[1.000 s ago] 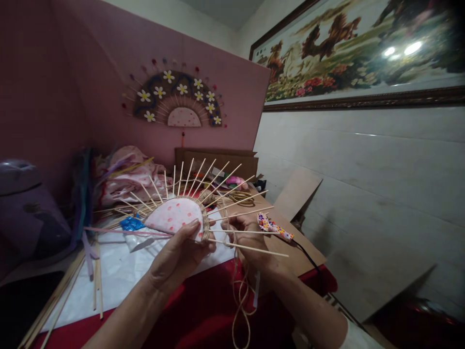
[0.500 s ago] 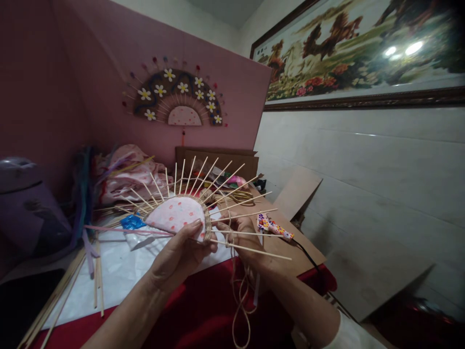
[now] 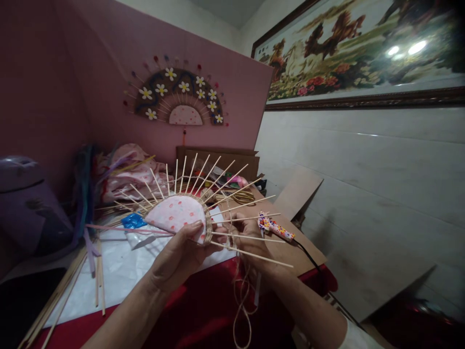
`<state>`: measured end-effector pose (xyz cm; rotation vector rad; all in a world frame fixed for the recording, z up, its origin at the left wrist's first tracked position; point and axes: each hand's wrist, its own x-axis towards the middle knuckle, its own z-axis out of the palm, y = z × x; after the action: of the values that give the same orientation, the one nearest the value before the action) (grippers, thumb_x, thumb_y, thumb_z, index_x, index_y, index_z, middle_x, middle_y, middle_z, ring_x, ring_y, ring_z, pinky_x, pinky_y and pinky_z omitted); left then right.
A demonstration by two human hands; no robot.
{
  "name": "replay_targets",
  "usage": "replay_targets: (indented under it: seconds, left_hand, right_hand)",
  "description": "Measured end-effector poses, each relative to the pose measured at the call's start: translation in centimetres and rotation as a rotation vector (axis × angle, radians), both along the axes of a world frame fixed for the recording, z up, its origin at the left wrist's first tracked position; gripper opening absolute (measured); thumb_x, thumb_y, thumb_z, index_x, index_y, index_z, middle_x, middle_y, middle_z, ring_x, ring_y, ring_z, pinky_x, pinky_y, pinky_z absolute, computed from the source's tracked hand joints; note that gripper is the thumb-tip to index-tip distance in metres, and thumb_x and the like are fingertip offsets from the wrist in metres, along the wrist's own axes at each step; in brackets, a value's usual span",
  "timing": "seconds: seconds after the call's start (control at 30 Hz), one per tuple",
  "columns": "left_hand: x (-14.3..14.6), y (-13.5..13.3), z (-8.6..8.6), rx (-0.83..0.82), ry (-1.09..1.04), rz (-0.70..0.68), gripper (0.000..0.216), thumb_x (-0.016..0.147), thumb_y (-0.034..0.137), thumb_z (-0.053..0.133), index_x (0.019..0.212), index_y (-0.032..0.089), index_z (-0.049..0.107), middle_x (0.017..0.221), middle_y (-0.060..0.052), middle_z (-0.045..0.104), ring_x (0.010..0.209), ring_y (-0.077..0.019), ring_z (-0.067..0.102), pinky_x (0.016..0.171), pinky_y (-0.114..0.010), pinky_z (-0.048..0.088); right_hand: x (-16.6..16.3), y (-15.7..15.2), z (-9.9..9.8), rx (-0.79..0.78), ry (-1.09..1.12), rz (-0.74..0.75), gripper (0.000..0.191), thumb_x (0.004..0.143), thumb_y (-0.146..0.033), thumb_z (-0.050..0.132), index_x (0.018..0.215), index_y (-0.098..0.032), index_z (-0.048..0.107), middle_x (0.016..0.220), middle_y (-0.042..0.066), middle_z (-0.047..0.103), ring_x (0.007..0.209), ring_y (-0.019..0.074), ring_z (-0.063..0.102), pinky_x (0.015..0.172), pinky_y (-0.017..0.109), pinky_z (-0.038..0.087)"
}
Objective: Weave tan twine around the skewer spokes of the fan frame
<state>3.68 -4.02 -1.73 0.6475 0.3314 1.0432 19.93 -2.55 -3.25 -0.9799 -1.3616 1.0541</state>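
My left hand [image 3: 183, 247] grips the lower right corner of a half-round fan base [image 3: 178, 213], covered in pale pink cloth with red spots. Thumb on top, fingers underneath. Thin wooden sticks [image 3: 238, 177] fan out from its curved edge, where twine is woven in rows. Behind the lowest sticks on the right, my right hand [image 3: 250, 237] is closed on the twine [image 3: 241, 310], partly hidden by the sticks. A loop of that twine hangs below the hand, and a strand runs up among the sticks.
A flower-patterned glue gun [image 3: 274, 227] with a black cord lies on a cardboard sheet [image 3: 305, 257] at right. Scissors [image 3: 242, 196] rest behind the fan. Loose sticks [image 3: 60, 295] and a blue packet [image 3: 133, 221] are at left. A finished flowered fan [image 3: 183, 92] hangs on the pink board.
The right-hand sticks of the fan have tipped slightly downward and to the right. My right hand has shifted a little the same way, still on the twine; my left hand keeps its hold.
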Motion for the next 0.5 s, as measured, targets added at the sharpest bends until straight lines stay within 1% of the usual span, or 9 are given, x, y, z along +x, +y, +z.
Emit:
replay_targets:
  seconds: [0.1,0.23,0.37,0.5]
  left_hand:
    - [-0.01,-0.03,0.1,0.062,0.017,-0.039,0.021,0.08,0.023,0.055,0.084,0.008,0.068,0.086,-0.014,0.071,0.079,-0.0223,0.065,0.077,-0.037,0.05]
    - [-0.04,-0.09,0.14,0.065,0.023,-0.054,0.023,0.082,0.024,0.051,0.086,0.009,0.068,0.086,-0.014,0.071,0.079,-0.0225,0.065,0.077,-0.038,0.05]
    - [-0.04,-0.18,0.21,0.047,0.026,-0.061,0.021,0.081,0.024,0.053,0.082,0.009,0.068,0.085,-0.014,0.071,0.082,-0.0243,0.065,0.081,-0.041,0.048]
    - [-0.02,-0.27,0.45,0.051,0.047,-0.048,0.019,0.079,0.025,0.055,0.076,0.011,0.067,0.083,-0.014,0.071,0.079,-0.025,0.066,0.075,-0.04,0.05]
  right_hand:
    - [0.23,0.1,-0.35,-0.015,0.009,0.013,0.03,0.065,-0.041,0.069,0.08,-0.017,0.057,0.065,-0.001,0.056,0.049,0.0104,0.048,0.048,0.025,0.043]
    - [0.49,0.34,-0.73,0.034,-0.024,-0.013,0.023,0.074,-0.038,0.062,0.079,-0.017,0.055,0.072,0.002,0.058,0.06,0.013,0.055,0.054,0.025,0.044]
    - [0.53,0.4,-0.74,0.073,-0.011,-0.037,0.021,0.076,-0.037,0.06,0.078,-0.018,0.053,0.069,-0.001,0.054,0.057,0.0108,0.051,0.052,0.023,0.042]
    - [0.34,0.28,-0.49,0.09,0.021,-0.106,0.021,0.074,-0.037,0.061,0.08,-0.019,0.053,0.067,-0.001,0.052,0.057,0.0108,0.048,0.049,0.021,0.04]
